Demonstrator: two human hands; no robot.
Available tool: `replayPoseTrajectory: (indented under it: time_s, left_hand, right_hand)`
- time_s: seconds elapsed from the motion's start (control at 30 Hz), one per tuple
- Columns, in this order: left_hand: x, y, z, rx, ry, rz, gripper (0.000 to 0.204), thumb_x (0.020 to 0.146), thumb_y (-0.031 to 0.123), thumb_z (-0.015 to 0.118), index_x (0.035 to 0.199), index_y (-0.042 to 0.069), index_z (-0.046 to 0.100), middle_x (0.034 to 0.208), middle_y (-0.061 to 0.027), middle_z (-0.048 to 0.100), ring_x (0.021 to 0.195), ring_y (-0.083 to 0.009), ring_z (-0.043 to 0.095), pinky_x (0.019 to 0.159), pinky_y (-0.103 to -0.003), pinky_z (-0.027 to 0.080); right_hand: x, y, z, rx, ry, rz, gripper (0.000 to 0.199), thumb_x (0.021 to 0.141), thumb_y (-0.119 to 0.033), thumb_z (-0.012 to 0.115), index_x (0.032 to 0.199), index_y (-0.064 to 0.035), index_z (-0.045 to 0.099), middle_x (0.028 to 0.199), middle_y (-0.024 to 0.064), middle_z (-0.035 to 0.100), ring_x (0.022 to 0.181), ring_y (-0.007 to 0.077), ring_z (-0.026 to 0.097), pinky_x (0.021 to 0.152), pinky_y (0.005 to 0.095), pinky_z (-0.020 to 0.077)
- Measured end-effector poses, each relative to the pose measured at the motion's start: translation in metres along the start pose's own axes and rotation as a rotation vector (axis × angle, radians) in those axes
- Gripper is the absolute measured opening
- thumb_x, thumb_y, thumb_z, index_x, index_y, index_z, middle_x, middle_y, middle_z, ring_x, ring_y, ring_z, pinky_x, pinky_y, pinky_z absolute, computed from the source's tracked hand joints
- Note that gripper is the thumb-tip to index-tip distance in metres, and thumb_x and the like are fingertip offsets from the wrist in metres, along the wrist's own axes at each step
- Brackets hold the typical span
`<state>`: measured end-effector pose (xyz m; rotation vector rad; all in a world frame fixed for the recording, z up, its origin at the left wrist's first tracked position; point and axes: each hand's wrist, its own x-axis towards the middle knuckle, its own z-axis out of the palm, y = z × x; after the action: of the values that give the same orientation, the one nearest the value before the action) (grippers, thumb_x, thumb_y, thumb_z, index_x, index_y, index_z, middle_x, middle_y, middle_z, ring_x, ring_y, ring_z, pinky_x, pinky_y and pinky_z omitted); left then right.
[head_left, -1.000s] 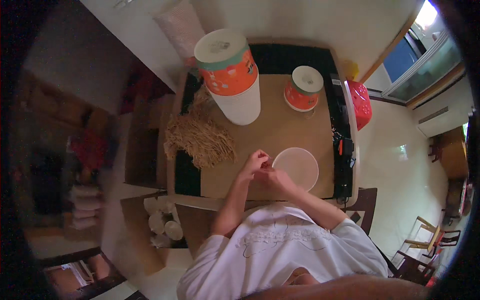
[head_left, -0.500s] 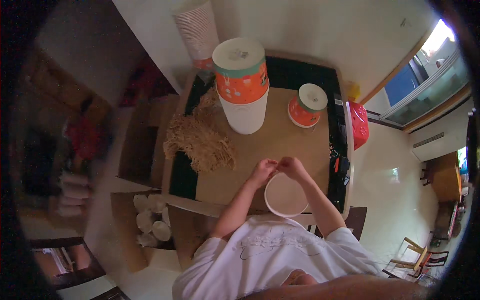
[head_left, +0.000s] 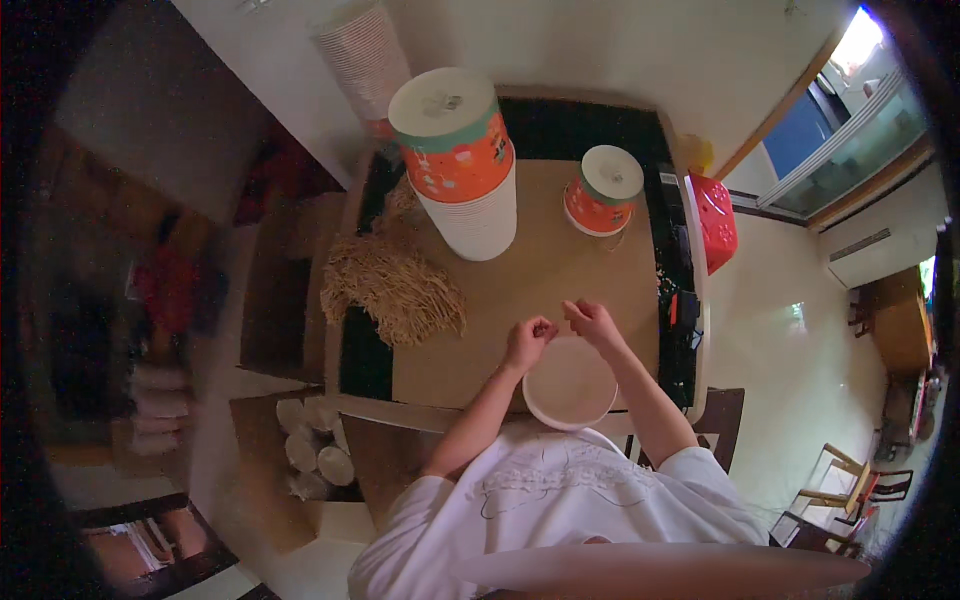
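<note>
A white round paper tub [head_left: 570, 385] stands at the near edge of the table, its open mouth toward me. At its far left rim, my left hand [head_left: 531, 342] is closed with the fingertips pinched. My right hand [head_left: 590, 324] is just to the right of it, beyond the far rim, thumb and fingers also pinched. A small gap separates the two hands. Anything between the fingertips is too small to make out. Left of my hands lies a loose heap of brown paper cords [head_left: 395, 285].
Farther back rises a tall stack of upturned paper tubs [head_left: 455, 165], orange and green over white. A smaller orange tub [head_left: 600, 200] sits upside down at right. Another tall stack [head_left: 365, 65] leans by the wall. A cardboard box [head_left: 270, 470] of white tubs is below left.
My hands have drawn slightly apart; before, their fingertips met at the tub's far rim. The whole view has shifted a little. The stacks and the cords stay in place.
</note>
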<state>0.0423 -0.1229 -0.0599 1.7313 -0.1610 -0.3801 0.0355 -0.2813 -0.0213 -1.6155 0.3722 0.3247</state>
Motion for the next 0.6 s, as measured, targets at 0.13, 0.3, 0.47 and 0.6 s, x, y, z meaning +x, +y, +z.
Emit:
replayPoseTrajectory:
  time_s: [0.13,0.3,0.47,0.6]
  left_hand:
    - [-0.002,0.009,-0.002,0.085,0.005,0.030,0.011,0.074,0.013,0.063,0.073,0.003,0.058,0.063,-0.0025,0.058,0.058,-0.0074,0.049,0.053,-0.025,0.041]
    - [-0.004,0.021,-0.004,0.160,0.030,0.080,0.011,0.073,0.013,0.063,0.072,0.003,0.057,0.059,-0.0039,0.056,0.055,-0.0074,0.048,0.051,-0.025,0.040]
    - [-0.006,0.022,-0.003,0.140,0.045,0.069,0.013,0.073,0.013,0.064,0.071,0.002,0.057,0.059,-0.0038,0.056,0.054,-0.0080,0.048,0.051,-0.026,0.040]
    - [-0.004,0.018,-0.003,0.214,0.007,0.057,0.012,0.073,0.013,0.064,0.074,0.002,0.059,0.063,-0.0052,0.059,0.057,-0.0090,0.051,0.052,-0.026,0.041]
  right_hand:
    - [0.003,0.003,0.005,-0.487,0.064,0.090,0.030,0.082,-0.029,0.053,0.069,-0.0027,0.055,0.060,0.0033,0.051,0.053,0.0099,0.045,0.050,0.0251,0.0375]
    - [0.004,0.009,0.004,-0.506,-0.041,-0.170,0.031,0.081,-0.028,0.050,0.068,-0.0003,0.052,0.058,0.0070,0.050,0.054,0.0137,0.046,0.052,0.0296,0.0390]
    - [0.003,0.001,0.003,-0.382,-0.017,-0.053,0.029,0.082,-0.026,0.048,0.070,-0.0001,0.053,0.059,0.0084,0.051,0.056,0.0131,0.046,0.052,0.0295,0.0393]
    - [0.004,0.000,0.003,-0.466,-0.118,-0.049,0.028,0.081,-0.025,0.049,0.071,0.0002,0.053,0.058,0.0056,0.049,0.056,0.0119,0.044,0.052,0.0288,0.0387]
